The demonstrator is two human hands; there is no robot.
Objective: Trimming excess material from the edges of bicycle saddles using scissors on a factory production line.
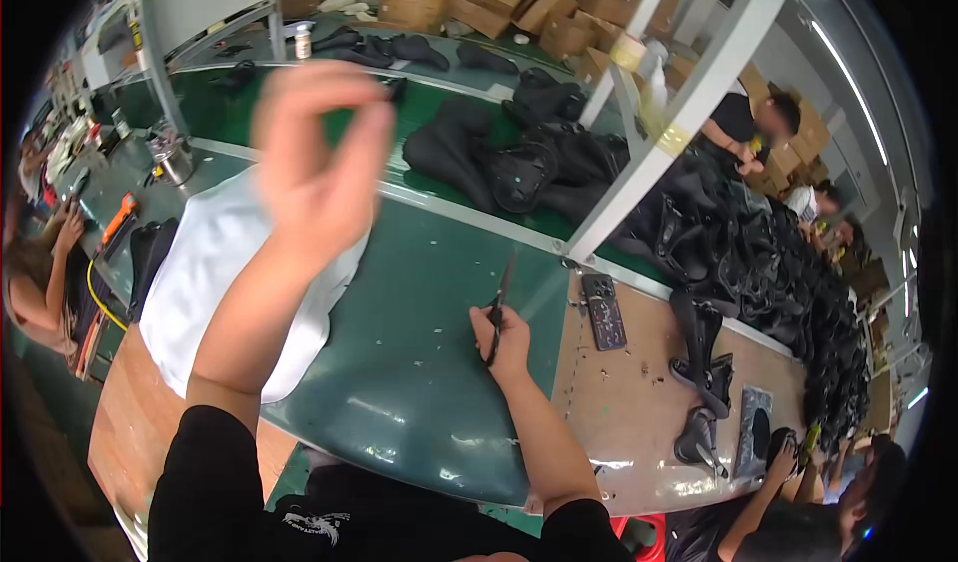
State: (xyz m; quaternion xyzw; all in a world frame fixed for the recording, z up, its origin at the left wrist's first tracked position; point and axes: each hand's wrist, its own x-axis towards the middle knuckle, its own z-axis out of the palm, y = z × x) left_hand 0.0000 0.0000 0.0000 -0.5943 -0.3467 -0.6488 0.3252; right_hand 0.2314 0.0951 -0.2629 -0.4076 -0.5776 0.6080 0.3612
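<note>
Right hand (507,337) clenched around the handles of black scissors (496,312), blades pointing up and away, held just over the green bench (419,362); thin, stiff, light-looking metal, sharp at the tips, so best taken by the handle loops low down as it is now. Left hand (319,153) raised high and blurred, thumb and fingertips pinched together, but whether anything thin sits in that grip can't be told. White cloth (215,273) lies soft and floppy on the bench under the left forearm, draped toward the edge. Phone (603,310) flat on the wooden section to the right, near the scissors hand. Pile of black bags (539,163) on the far side of the bench, more black goods (778,273) heaped at right behind the white frame post (679,123). Other workers' hands at left edge and lower right, well apart
</note>
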